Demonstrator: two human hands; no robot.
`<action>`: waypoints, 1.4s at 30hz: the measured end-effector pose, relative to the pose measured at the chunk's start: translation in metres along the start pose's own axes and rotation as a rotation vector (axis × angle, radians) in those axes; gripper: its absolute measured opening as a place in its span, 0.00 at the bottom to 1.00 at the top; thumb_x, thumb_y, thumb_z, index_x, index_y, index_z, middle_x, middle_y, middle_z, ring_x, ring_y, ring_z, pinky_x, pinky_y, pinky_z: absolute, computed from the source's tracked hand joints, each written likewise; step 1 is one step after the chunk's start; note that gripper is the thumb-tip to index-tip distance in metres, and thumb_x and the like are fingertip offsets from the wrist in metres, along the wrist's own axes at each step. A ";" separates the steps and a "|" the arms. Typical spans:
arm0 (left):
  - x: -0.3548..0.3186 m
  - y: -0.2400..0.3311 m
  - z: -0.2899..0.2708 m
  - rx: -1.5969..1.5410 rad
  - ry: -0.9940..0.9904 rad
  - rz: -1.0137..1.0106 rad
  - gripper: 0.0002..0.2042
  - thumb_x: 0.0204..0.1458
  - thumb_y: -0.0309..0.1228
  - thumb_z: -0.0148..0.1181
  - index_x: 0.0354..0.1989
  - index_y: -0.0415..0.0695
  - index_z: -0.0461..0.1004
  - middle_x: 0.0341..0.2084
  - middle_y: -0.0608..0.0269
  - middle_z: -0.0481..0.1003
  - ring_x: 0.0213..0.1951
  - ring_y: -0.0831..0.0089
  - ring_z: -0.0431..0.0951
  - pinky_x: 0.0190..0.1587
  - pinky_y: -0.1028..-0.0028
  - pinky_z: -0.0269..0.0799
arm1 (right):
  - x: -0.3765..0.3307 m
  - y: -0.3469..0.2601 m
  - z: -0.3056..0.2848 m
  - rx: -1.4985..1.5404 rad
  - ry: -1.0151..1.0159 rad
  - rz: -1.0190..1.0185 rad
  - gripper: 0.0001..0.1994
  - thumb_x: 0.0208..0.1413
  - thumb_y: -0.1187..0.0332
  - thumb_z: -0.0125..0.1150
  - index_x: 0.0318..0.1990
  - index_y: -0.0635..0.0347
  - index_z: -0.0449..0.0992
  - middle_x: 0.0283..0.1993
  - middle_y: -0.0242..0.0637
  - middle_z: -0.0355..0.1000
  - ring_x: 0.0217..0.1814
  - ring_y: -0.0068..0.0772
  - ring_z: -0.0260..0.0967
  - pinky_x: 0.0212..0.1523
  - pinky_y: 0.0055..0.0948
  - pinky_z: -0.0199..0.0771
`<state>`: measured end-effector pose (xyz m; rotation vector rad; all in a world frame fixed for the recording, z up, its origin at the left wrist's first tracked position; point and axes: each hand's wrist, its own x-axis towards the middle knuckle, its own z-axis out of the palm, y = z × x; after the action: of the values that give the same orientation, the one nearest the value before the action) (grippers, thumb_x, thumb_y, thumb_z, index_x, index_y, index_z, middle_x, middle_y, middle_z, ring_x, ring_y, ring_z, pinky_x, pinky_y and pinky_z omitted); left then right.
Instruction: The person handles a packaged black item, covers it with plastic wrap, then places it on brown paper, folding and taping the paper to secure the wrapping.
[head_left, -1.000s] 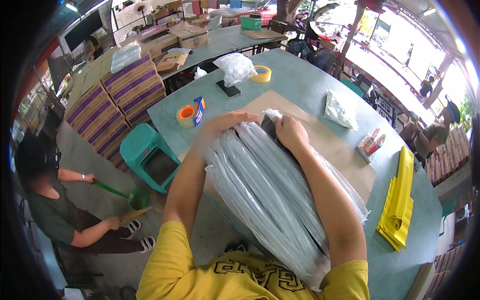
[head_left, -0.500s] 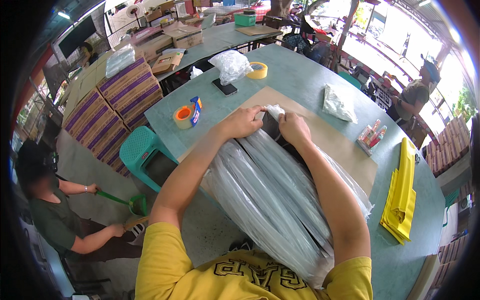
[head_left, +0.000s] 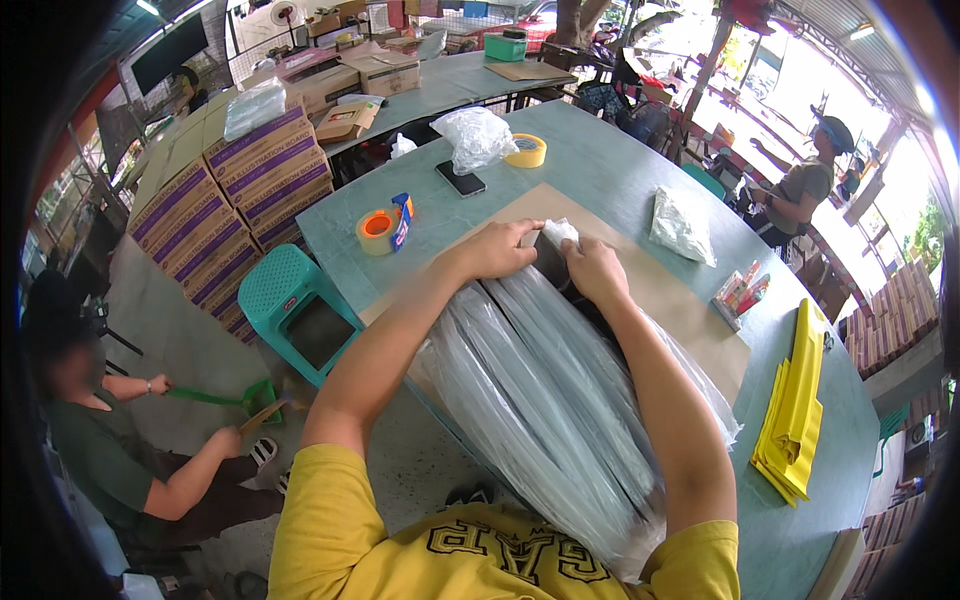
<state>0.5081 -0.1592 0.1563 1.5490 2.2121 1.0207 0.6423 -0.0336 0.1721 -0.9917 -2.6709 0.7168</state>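
Observation:
A long bundle in clear plastic wrapping (head_left: 540, 390) lies along the table edge, its near end against my yellow shirt. Inside the folds, grey-white lengths show, with a dark part between my hands. My left hand (head_left: 503, 249) is closed at the far end, its index finger bent over the rim of the plastic. Opposite it, my right hand (head_left: 594, 267) pinches the bunched white plastic at that same end. The fingertips of both are partly hidden. Beneath the bundle is a flat brown cardboard sheet (head_left: 690, 335).
On the green table (head_left: 375, 290) are a tape roll with dispenser (head_left: 378, 232), phone (head_left: 461, 179), plastic bag (head_left: 474, 138), yellow tape (head_left: 526, 151), white packet (head_left: 682, 226), small tubes (head_left: 738, 296) and folded yellow sheets (head_left: 792, 405). A green stool (head_left: 295, 285) and a person sweeping (head_left: 130, 430) are left.
The view has shifted slightly. My hands stay at the bundle's far end, the left one a little lower on the plastic. The sweeping person's broom and dustpan have moved; the person at right has raised an arm.

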 end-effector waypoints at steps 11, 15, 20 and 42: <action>-0.005 0.004 -0.001 0.001 0.013 0.040 0.23 0.46 0.32 0.52 0.54 0.54 0.65 0.19 0.56 0.70 0.24 0.67 0.71 0.32 0.68 0.68 | -0.001 0.000 0.001 0.015 -0.017 0.008 0.23 0.55 0.51 0.44 0.44 0.62 0.73 0.43 0.52 0.72 0.48 0.52 0.69 0.48 0.44 0.67; -0.005 -0.002 0.000 0.047 0.030 0.104 0.22 0.46 0.32 0.52 0.53 0.54 0.65 0.19 0.56 0.70 0.24 0.65 0.71 0.32 0.67 0.68 | 0.000 -0.001 0.001 0.027 -0.010 -0.002 0.23 0.54 0.51 0.44 0.44 0.62 0.73 0.43 0.52 0.72 0.47 0.52 0.69 0.48 0.44 0.67; -0.004 0.003 -0.001 0.030 0.019 0.047 0.20 0.46 0.32 0.52 0.50 0.53 0.64 0.19 0.55 0.69 0.24 0.63 0.72 0.33 0.65 0.68 | 0.004 0.005 0.004 0.034 -0.007 -0.025 0.23 0.53 0.51 0.46 0.45 0.62 0.73 0.43 0.53 0.72 0.48 0.51 0.69 0.48 0.43 0.68; -0.002 -0.008 0.001 -0.053 0.037 0.011 0.18 0.50 0.33 0.52 0.48 0.39 0.61 0.38 0.51 0.75 0.43 0.59 0.75 0.47 0.67 0.68 | 0.011 0.012 0.001 0.049 -0.035 -0.026 0.26 0.47 0.50 0.54 0.46 0.62 0.73 0.44 0.52 0.72 0.49 0.49 0.69 0.49 0.41 0.68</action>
<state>0.5040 -0.1621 0.1496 1.5328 2.1853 1.1105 0.6403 -0.0193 0.1651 -0.9392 -2.6769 0.7971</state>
